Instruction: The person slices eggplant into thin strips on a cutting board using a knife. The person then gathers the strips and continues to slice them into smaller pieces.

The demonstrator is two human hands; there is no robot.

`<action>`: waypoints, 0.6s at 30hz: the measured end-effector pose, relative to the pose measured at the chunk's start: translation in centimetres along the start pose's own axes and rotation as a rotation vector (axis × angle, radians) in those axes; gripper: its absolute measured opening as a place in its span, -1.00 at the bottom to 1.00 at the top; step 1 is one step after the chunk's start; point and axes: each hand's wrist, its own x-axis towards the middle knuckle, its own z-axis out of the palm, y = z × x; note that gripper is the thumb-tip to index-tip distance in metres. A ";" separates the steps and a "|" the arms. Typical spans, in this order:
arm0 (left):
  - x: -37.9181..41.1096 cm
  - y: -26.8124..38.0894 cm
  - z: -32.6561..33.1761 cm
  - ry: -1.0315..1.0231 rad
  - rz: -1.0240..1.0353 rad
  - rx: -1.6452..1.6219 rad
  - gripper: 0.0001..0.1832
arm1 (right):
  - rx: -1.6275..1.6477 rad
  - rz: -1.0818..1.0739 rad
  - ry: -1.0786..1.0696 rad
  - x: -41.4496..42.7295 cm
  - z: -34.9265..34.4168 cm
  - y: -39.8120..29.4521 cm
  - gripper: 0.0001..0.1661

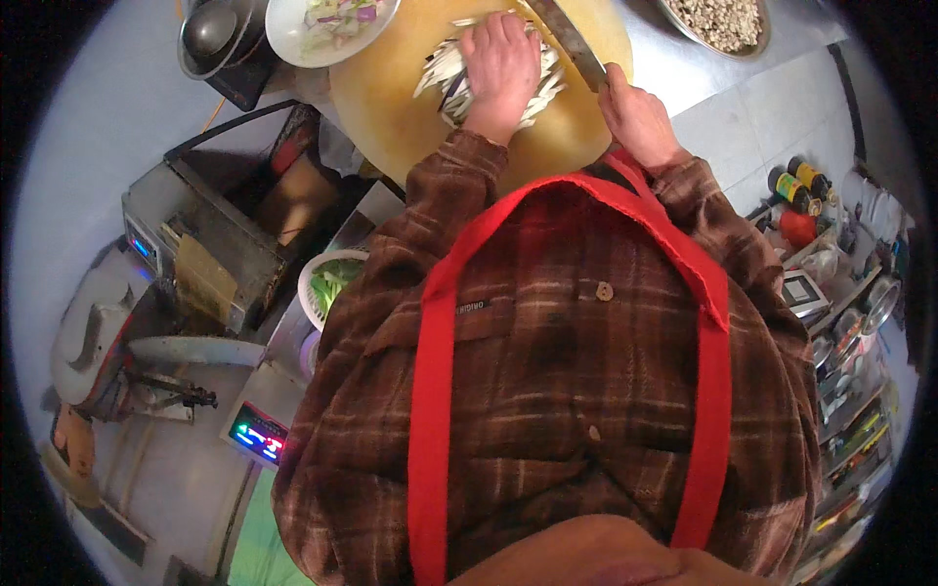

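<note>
A round yellow chopping board [564, 150] lies before me at the top of the view. On it is a heap of thin pale strips [440, 64], some edged with dark purple skin, which look like eggplant. My left hand [504, 66] rests palm down over the heap. Its palm covers the middle of the strips, and whether the fingers grip any is hidden. To the right, my right hand [641, 117] is closed around the handle of a kitchen knife [570, 40]. The broad blade slants up and left beside the heap, its tip near the upper picture edge.
A white bowl [282, 44] with chopped vegetables stands at the board's left. At upper right is a metal bowl [766, 33] of chopped pale-brown bits. Leafy greens fill a white basket [308, 297] near my left elbow. Bottles [790, 187] and a cluttered shelf [843, 293] lie right.
</note>
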 end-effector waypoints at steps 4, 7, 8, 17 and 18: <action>0.0 0.4 -0.7 -0.023 -0.036 -0.043 -0.74 | 0.029 -0.026 -0.023 -2.3 -0.9 -0.7 -0.78; -0.1 0.2 -0.7 -0.025 -0.015 -0.039 -0.73 | 0.061 0.000 -0.081 -3.0 -1.0 -0.9 -0.78; -0.2 0.0 -0.6 -0.030 -0.005 -0.026 -0.73 | 0.057 -0.006 -0.088 -2.8 -0.7 -0.9 -0.77; 0.0 0.3 -0.9 -0.070 -0.022 -0.015 -0.73 | 0.044 -0.077 0.048 1.6 2.8 0.2 -0.70; 0.0 0.3 -0.9 -0.081 -0.028 -0.008 -0.74 | 0.081 -0.037 0.035 1.5 2.8 0.3 -0.70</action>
